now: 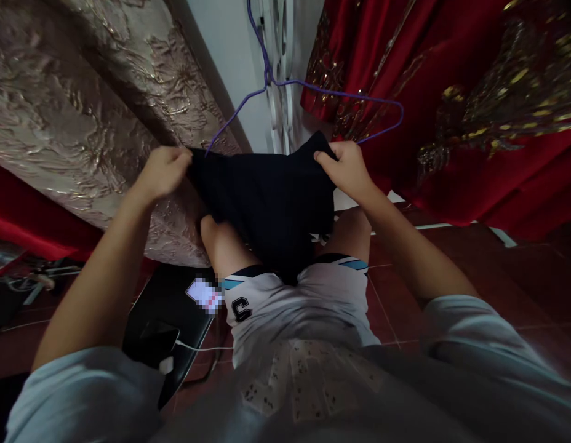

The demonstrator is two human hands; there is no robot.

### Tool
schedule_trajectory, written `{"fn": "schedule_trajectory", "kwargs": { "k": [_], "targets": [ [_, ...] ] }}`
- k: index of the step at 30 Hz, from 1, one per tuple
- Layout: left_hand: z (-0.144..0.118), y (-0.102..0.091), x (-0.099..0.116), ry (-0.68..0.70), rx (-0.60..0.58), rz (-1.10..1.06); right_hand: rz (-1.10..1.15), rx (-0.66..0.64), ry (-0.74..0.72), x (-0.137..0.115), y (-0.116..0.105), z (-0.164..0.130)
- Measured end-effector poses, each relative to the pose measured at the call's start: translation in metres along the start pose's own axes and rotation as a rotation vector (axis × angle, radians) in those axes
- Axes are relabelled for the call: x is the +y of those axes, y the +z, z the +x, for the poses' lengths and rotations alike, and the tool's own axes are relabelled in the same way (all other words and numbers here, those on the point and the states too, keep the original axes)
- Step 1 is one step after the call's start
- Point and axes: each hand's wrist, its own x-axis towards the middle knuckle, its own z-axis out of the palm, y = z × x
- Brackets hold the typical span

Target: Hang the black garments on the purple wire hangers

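Note:
A dark navy garment [267, 191] is stretched between my two hands, hanging down over my knees; its exact kind is not clear. My left hand [164, 171] pinches its upper left corner. On the other side, my right hand [343, 163] grips the upper right part, thumb on top of the cloth. Just beyond the garment hangs a purple wire hanger [308, 83]. Its left arm slopes down to the garment's top edge near my left hand, and its right end curves back behind my right hand. Whether the hanger sits inside the cloth cannot be told.
Beige embossed fabric [142, 123] hangs at the left. Red cloth with gold sequins [451, 92] fills the right. White metal bars [279, 80] stand between them. A black seat [170, 307] at lower left carries a lit phone [205, 295] and a white cable [202, 349].

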Motion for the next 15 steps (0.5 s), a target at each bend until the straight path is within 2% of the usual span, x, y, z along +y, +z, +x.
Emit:
{"fn": "schedule_trajectory", "kwargs": {
  "k": [3, 6, 8, 10, 12, 13, 15],
  "targets": [
    [0.006, -0.007, 0.031, 0.236, 0.088, -0.166, 0.077, -0.035, 0.006, 0.003, 0.007, -0.005],
    [0.008, 0.004, 0.059, 0.334, 0.061, -0.371, 0.097, -0.047, -0.064, -0.002, 0.003, -0.018],
    [0.007, 0.01, 0.072, 0.319, -0.007, -0.473, 0.04, 0.027, -0.14, -0.007, -0.01, -0.027],
    [0.005, 0.011, 0.08, 0.251, -0.048, -0.57, -0.033, 0.174, -0.213, -0.01, -0.031, -0.033],
    [0.003, 0.009, 0.083, 0.183, -0.035, -0.633, -0.084, 0.328, -0.278, -0.01, -0.054, -0.033],
    [0.003, 0.006, 0.083, 0.17, -0.017, -0.641, -0.113, 0.357, -0.281, -0.009, -0.066, -0.031],
    [0.004, 0.002, 0.081, 0.193, 0.016, -0.616, -0.164, 0.277, -0.198, -0.007, -0.089, -0.024]
  ]
}}
